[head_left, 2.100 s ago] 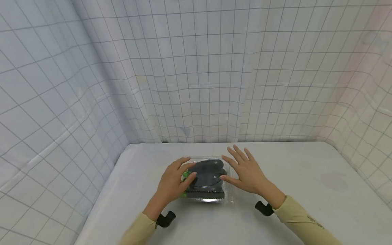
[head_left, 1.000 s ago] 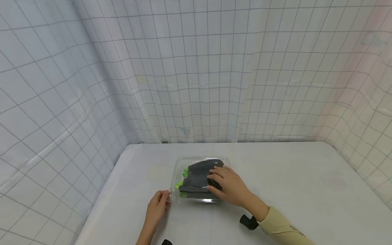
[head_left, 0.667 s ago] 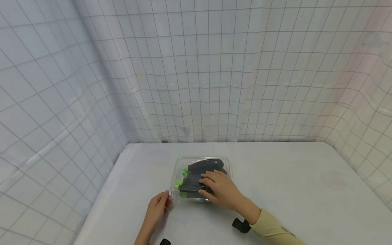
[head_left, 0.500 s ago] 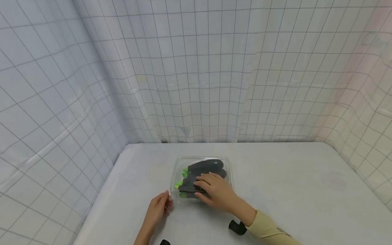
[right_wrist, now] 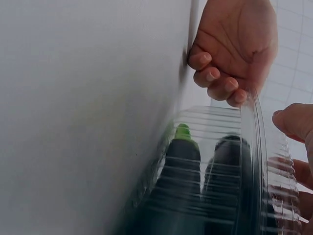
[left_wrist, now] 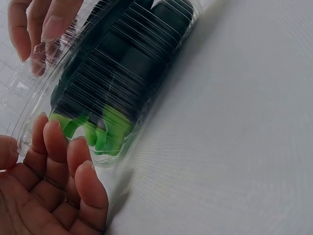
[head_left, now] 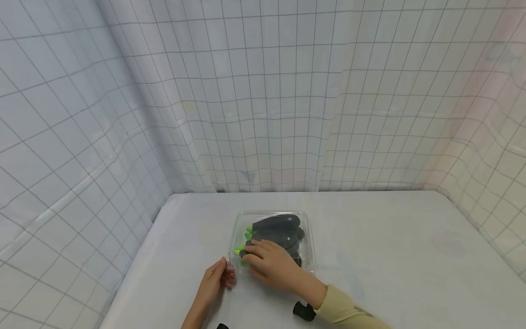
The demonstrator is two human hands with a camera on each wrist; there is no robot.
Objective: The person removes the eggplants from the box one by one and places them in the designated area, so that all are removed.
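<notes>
A clear plastic clamshell container (head_left: 311, 244) sits on the white table, its lid down. Inside lie several dark eggplants (head_left: 277, 223) with bright green stem ends (left_wrist: 115, 127) toward the left. My left hand (head_left: 210, 284) pinches the container's near left corner between thumb and fingertips; the left wrist view shows the rim between them. Over the near left part of the lid lies my right hand (head_left: 273, 266), fingers spread and slightly bent, fingertips at the lid. It covers part of the eggplants in the head view.
White table (head_left: 382, 246) spreads around the container. Grid-patterned white curtains (head_left: 267, 114) hang behind it and at both sides. A black wrist mount (head_left: 304, 311) juts out under the right forearm, close to the tabletop.
Both hands were first over the container; my left hand then went to its near left corner and took hold there. My right hand has slid leftward across the lid toward that corner.
</notes>
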